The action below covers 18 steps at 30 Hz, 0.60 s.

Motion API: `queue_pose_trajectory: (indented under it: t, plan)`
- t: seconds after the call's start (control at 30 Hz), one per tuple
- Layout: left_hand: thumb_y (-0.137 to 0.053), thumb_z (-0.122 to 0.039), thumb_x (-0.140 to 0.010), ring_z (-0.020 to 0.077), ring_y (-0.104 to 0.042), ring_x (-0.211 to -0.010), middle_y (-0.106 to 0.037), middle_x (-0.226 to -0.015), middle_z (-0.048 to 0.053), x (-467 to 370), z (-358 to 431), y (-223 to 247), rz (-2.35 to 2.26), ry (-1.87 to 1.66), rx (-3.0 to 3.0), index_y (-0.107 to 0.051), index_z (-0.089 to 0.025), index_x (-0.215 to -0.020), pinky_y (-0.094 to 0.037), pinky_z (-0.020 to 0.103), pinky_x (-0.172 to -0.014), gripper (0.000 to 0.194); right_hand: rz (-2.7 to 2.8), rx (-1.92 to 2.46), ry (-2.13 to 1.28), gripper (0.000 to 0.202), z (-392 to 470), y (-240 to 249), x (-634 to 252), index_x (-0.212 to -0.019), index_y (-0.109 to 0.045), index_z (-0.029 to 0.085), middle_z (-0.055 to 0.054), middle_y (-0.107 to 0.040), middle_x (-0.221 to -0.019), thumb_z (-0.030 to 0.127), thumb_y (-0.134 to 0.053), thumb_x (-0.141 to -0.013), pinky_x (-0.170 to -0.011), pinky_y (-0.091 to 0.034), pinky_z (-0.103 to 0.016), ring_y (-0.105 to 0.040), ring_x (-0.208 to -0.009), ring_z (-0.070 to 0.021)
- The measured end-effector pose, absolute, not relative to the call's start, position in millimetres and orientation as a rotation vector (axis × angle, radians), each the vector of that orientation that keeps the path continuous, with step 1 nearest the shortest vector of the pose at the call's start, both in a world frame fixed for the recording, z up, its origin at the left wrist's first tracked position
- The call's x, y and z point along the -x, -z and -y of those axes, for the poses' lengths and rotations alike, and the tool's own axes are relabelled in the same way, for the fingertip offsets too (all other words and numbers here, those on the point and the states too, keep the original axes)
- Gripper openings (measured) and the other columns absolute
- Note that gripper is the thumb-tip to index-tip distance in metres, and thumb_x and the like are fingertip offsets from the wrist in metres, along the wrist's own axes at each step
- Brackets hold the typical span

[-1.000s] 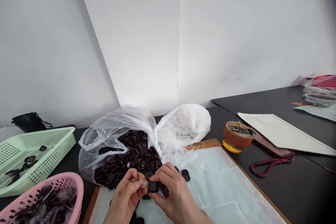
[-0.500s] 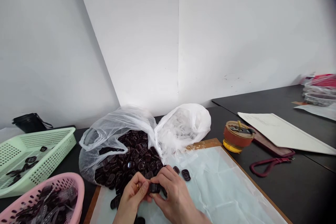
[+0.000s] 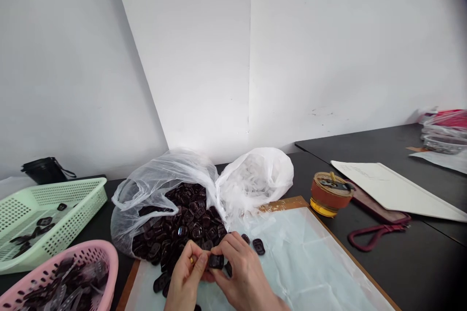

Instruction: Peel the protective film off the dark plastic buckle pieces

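My right hand pinches a glossy dark rounded-rectangular piece between thumb and fingers, over the light-blue sheet. Up against the left side of that piece is my left hand, its thumb and forefinger closed together. Whatever lies between the left fingertips is too small to make out. Behind both hands, a heap of similar dark pieces spills from a clear plastic bag. One loose dark piece rests on the sheet right of my hands, and others lie partly hidden around my fingers.
At the left stand a pink basket of dark pieces with clear strips and a green basket. A white bag holds clear scraps. The blue sheet covers a brown board. Rightward are an amber jar, a maroon pouch and a white folder.
The view has shifted slightly, so the scene sits a little lower. My hands keep nearly the same pose around the dark piece, whose face shows a bit more.
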<state>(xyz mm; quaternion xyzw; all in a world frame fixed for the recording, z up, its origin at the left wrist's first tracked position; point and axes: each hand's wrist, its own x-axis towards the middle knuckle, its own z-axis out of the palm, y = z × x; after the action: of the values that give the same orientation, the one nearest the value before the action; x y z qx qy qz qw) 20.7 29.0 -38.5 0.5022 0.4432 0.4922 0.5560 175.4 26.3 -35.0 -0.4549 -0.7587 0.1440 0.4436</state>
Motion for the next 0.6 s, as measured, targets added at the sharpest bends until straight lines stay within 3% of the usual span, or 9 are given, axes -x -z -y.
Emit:
queue_pose_trajectory:
  t: [0.17,0.43,0.5,0.6]
  plan:
    - [-0.074,-0.052,-0.075,0.0157,-0.053,-0.062,-0.055,-0.065,-0.003,-21.4,-27.7,34.8,-1.006,-1.14,-1.037,-0.054,-0.02,-0.068,-0.053,0.03,-0.063,0.038,1.874,1.102,-0.368,0.033,-26.6,35.2,-175.6,-0.085,-0.061,0.017,-0.005,-0.065,-0.082,-0.005,-0.061,-0.061,-0.067,-0.045,-0.03,-0.059,-0.079,-0.0224]
    - [-0.073,-0.052,-0.076,0.0177,-0.063,-0.064,-0.068,-0.071,0.0,-22.1,-29.1,40.9,-0.983,-1.15,-0.972,-0.052,-0.022,-0.07,-0.052,0.028,-0.06,0.037,1.825,1.144,-0.403,0.031,-28.4,33.5,-178.4,-0.084,-0.065,0.018,-0.004,-0.068,-0.08,-0.004,-0.067,-0.063,-0.066,-0.046,-0.029,-0.062,-0.077,-0.0216]
    - [-0.073,-0.051,-0.077,0.0161,-0.061,-0.061,-0.067,-0.069,-0.001,-20.9,-31.2,42.9,-0.983,-1.15,-0.994,-0.054,-0.021,-0.07,-0.051,0.026,-0.058,0.036,1.846,1.102,-0.438,0.03,-29.7,31.7,-181.2,-0.088,-0.067,0.019,-0.003,-0.069,-0.081,0.0,-0.072,-0.066,-0.068,-0.047,-0.029,-0.063,-0.078,-0.0215]
    - [-0.075,-0.048,-0.077,0.0143,-0.062,-0.062,-0.067,-0.066,-0.001,-14.7,-35.3,37.9,-1.027,-1.219,-0.956,-0.059,-0.02,-0.073,-0.052,0.023,-0.058,0.032,1.797,1.051,-0.576,0.026,-34.0,24.9,-191.2,-0.097,-0.069,0.023,-0.002,-0.072,-0.087,0.018,-0.079,-0.073,-0.073,-0.05,-0.029,-0.065,-0.083,-0.021]
